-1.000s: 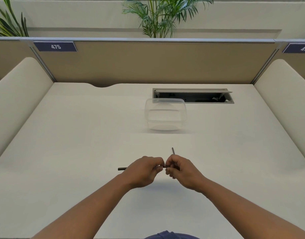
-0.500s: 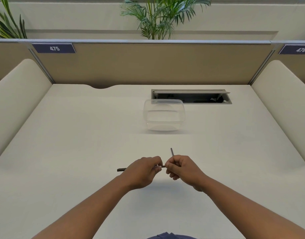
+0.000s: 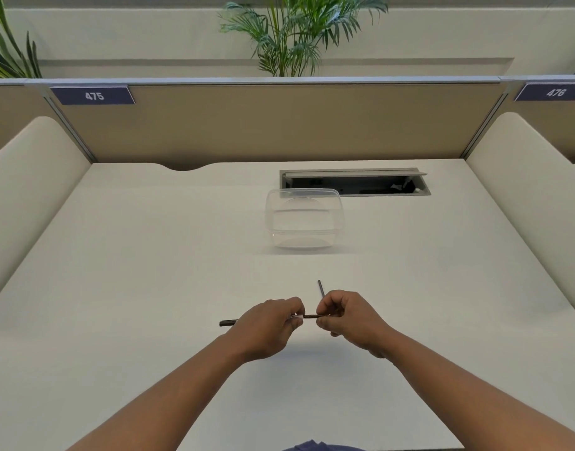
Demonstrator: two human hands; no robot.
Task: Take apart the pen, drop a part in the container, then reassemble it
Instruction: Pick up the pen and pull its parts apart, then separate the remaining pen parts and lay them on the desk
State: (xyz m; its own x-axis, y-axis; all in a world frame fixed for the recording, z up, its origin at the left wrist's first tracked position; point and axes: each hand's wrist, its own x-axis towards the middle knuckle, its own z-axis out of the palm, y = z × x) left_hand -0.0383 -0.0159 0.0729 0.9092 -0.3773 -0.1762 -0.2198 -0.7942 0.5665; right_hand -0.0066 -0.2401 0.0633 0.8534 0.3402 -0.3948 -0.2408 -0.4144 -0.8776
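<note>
My left hand (image 3: 270,323) grips a thin dark pen body (image 3: 227,323) held level over the desk, its end poking out to the left. A short stretch of the pen (image 3: 310,317) shows between my two hands. My right hand (image 3: 348,315) pinches that end of the pen and also holds a thin grey rod (image 3: 321,288) that sticks up from its fingers. The clear plastic container (image 3: 304,221) stands open and empty farther back on the desk, well apart from both hands.
A white desk (image 3: 133,271) has padded side walls left and right and a tan partition behind. An open cable tray slot (image 3: 354,183) lies just behind the container. Plants stand beyond the partition.
My hands have drawn slightly apart, so a longer piece of the pen shows between them. The view has shifted a little.
</note>
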